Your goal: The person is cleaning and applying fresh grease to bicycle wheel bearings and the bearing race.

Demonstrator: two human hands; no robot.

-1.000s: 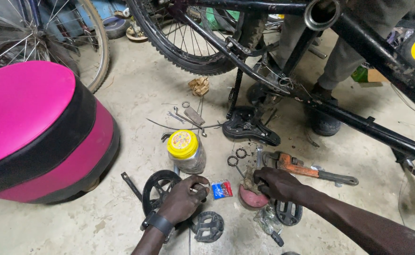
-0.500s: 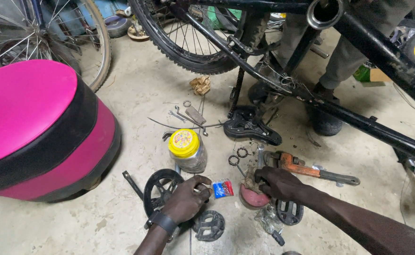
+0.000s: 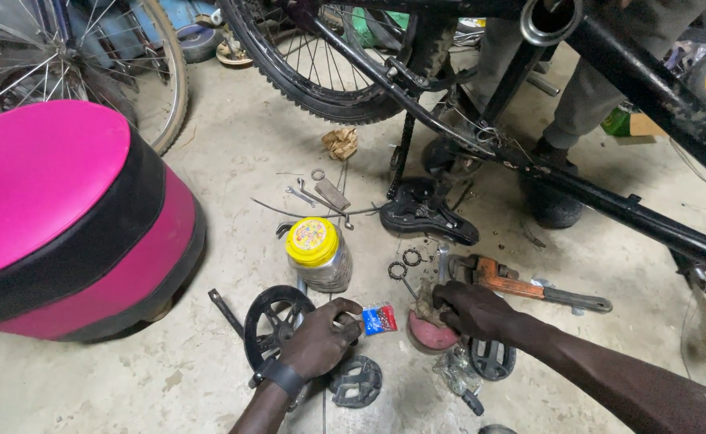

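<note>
A: Entry, head view. Left hand (image 3: 321, 341), lower centre of frame: grip closed, fingers curled over the rim of a black chainring (image 3: 272, 321) lying flat on the concrete floor (image 3: 232, 153). Thumb tip sits just beside a small red-and-blue packet (image 3: 379, 318); contact cannot be confirmed.

B: Right hand?

A: Right hand (image 3: 474, 309), centre-lower right. Fingers bent down onto a grey rag (image 3: 427, 304) that lies over a round reddish-pink tin (image 3: 432, 336). Whether the grip is pinched on the rag or only resting on it, I cannot tell.

B: Surroundings?

A: Just above the chainring stands a clear jar with a yellow lid (image 3: 318, 253), upright. Below the left hand, a black pedal (image 3: 356, 381); a second pedal (image 3: 492, 359) lies under the right wrist. An orange-handled pipe wrench (image 3: 522, 287) lies right of the right hand, near it. Small metal rings (image 3: 405, 264) sit between jar and wrench. A black saddle (image 3: 425, 213) lies at centre. Black bicycle frame (image 3: 610, 201) crosses the upper right; a pink-and-black stool (image 3: 63, 217) fills the left.
</note>
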